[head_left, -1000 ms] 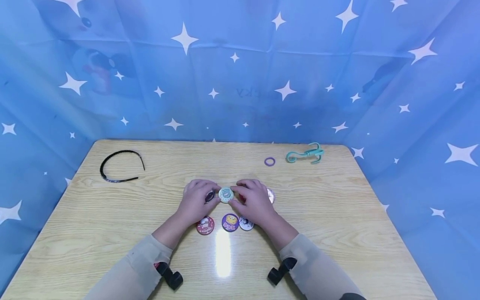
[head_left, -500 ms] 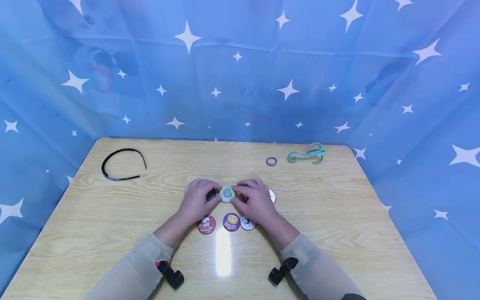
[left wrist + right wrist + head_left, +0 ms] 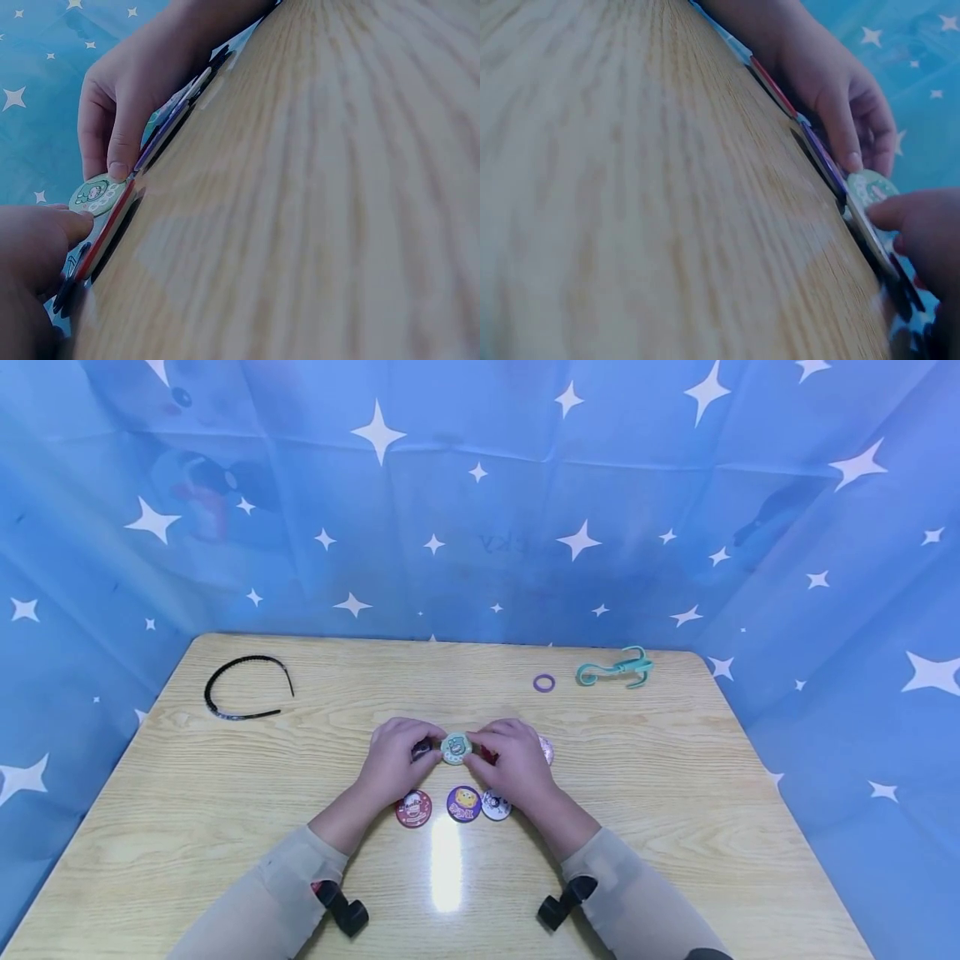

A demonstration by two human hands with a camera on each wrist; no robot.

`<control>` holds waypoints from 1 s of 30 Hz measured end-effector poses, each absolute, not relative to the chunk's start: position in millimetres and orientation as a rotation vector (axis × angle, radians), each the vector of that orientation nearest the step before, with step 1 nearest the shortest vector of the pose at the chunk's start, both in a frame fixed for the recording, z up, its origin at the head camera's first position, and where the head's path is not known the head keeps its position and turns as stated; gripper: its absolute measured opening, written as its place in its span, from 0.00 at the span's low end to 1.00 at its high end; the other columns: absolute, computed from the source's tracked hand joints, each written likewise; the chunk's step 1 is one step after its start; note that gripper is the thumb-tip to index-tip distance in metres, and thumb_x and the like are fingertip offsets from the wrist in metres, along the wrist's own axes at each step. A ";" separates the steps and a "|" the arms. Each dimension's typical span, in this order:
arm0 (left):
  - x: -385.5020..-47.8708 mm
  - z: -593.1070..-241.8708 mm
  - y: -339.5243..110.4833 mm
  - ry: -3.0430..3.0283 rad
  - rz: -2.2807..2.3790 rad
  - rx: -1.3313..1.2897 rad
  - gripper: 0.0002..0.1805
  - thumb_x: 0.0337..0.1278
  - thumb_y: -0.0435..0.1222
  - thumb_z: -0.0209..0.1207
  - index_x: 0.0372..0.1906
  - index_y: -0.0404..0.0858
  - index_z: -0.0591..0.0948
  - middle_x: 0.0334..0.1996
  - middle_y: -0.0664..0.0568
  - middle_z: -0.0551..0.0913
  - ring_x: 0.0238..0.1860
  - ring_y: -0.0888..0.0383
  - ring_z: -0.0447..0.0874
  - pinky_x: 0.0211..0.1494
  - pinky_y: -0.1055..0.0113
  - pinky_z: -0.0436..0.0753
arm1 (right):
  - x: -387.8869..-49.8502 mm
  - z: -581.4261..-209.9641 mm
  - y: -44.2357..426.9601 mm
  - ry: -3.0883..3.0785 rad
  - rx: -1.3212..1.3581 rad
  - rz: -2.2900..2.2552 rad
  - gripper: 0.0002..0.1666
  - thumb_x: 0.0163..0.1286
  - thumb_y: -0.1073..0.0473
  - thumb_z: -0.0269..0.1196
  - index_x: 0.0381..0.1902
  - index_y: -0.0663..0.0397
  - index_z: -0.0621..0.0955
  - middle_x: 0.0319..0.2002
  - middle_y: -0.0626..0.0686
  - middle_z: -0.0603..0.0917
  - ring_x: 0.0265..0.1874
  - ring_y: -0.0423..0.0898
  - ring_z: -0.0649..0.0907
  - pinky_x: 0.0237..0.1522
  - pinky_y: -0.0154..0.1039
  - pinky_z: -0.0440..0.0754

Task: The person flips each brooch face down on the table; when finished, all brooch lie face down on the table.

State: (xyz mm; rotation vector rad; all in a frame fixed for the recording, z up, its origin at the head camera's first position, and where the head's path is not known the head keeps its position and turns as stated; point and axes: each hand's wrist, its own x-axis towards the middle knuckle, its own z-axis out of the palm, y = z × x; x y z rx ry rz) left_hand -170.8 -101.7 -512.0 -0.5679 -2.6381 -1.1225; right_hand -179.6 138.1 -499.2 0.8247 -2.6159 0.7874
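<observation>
A round mint-green badge is held upright or tilted between both hands, near the middle of the table. My left hand pinches its left edge between thumb and fingertips. From the other side, my right hand pinches the right edge the same way. Partly covered by the left hand is a dark badge; a red one shows behind the right fingers. Close to the wrists lie a red badge, a purple badge and a white badge. Both wrist views show the green badge between the thumbs.
A pale pinkish badge peeks out right of the right hand. Toward the back lie a black headband at left, a purple ring and a teal claw-shaped item at right. A blue starry curtain hangs behind the table.
The head view has shifted slightly, so everything sits a little further right. Both hands keep their grip on the green badge, with hardly any movement.
</observation>
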 end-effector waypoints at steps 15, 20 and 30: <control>-171.8 -516.7 -100.6 -2.569 -1.230 -0.548 0.10 0.58 0.33 0.77 0.43 0.47 0.89 0.44 0.57 0.91 0.56 0.49 0.82 0.69 0.40 0.69 | -177.4 -498.0 134.8 -2.588 0.792 0.943 0.13 0.67 0.60 0.78 0.49 0.48 0.92 0.42 0.46 0.92 0.47 0.45 0.86 0.49 0.43 0.86; -171.7 -516.2 -100.4 -2.565 -1.244 -0.545 0.08 0.60 0.33 0.76 0.41 0.48 0.89 0.43 0.58 0.91 0.56 0.49 0.82 0.70 0.40 0.69 | -177.6 -497.8 134.1 -2.589 0.776 0.959 0.11 0.66 0.61 0.78 0.47 0.48 0.92 0.42 0.45 0.92 0.46 0.44 0.86 0.48 0.42 0.85; -171.2 -514.0 -100.3 -2.571 -1.221 -0.573 0.07 0.61 0.33 0.74 0.42 0.47 0.91 0.45 0.56 0.92 0.55 0.48 0.83 0.69 0.40 0.69 | -179.6 -497.8 133.9 -2.585 0.816 0.914 0.07 0.65 0.63 0.78 0.40 0.47 0.92 0.38 0.44 0.91 0.43 0.44 0.85 0.48 0.43 0.84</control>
